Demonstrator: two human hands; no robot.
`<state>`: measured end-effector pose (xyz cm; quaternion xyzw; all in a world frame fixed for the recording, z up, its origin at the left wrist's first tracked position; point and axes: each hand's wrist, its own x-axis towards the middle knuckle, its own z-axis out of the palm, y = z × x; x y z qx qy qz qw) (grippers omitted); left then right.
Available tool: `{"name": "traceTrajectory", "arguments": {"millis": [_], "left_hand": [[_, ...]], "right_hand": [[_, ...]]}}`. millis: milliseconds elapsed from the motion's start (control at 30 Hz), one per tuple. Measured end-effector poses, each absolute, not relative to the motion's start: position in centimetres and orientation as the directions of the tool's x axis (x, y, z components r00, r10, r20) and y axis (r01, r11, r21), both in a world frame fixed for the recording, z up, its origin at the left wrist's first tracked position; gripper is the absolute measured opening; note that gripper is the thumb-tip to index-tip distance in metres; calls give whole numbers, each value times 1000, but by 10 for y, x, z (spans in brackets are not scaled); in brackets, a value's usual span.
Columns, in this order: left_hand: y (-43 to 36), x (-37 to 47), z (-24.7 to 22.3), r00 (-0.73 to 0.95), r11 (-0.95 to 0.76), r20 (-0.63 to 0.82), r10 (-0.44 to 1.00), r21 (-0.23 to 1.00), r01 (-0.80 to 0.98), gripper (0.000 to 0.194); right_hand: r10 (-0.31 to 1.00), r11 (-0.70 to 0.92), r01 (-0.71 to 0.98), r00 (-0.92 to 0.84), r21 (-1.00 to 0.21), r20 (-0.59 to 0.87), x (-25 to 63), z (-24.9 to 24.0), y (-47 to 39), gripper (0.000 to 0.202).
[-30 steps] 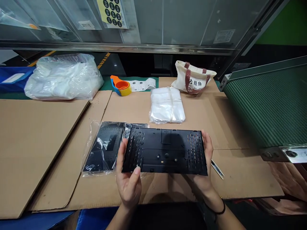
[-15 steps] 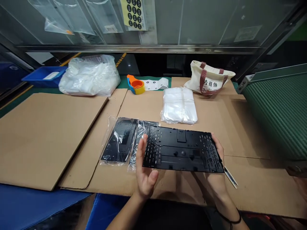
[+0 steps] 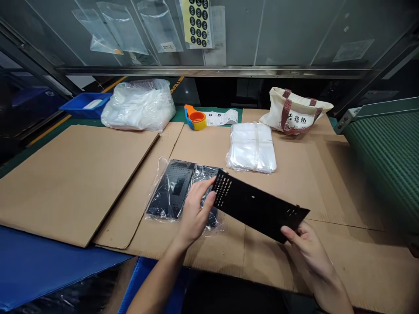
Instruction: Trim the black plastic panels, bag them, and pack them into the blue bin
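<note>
A black slotted plastic panel (image 3: 252,205) is held tilted above the cardboard, its smooth face toward me and its right end lower. My left hand (image 3: 198,207) grips the panel's left end between thumb and fingers. At the lower right corner, my right hand (image 3: 303,244) pinches it, thumb on the face and fingers behind. Just left of my left hand lies a similar black panel in a clear bag (image 3: 173,189). A second bagged panel (image 3: 206,172) lies beside it, partly hidden by my left hand.
A banded stack of clear bags (image 3: 252,148) lies beyond the panel. Behind stand an orange, yellow and blue tape dispenser (image 3: 196,120), a plastic-wrapped bundle (image 3: 139,104), a blue tray (image 3: 85,104) and a cloth tote (image 3: 296,111). Cardboard sheets (image 3: 75,174) lie left; a green conveyor (image 3: 389,152) runs right.
The panel has been turned over from its ribbed inner side to its smooth face and tilted, right end down. Both hands have shifted their hold on it. The view has swung slightly left.
</note>
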<state>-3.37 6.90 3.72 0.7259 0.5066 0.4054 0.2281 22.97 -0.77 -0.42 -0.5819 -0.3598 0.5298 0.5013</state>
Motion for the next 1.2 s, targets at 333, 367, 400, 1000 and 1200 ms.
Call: {"name": "traceTrajectory", "arguments": {"millis": [333,367,400,1000,1200], "left_hand": [[175,37,36,645,-646,33,763,17,763,26],[184,44,27,648,-647,21,762,-21,762,25],[191,50,19,654,-653,16,756,-51,756,26],[233,58,19,733,-732,-32,680,-89,675,20],[237,58,11,724,-725,-37,689,-33,688,22]], "right_hand": [[681,55,-428,677,-902,-280,250,-5,-1,39],[685,55,-426,674,-903,-276,250,-4,-2,38],[687,49,-421,672,-906,-275,250,-4,-4,36],[754,11,-367,614,-930,-234,242,-9,-7,41],[767,-39,-327,596,-944,-238,241,-14,-10,53]]}}
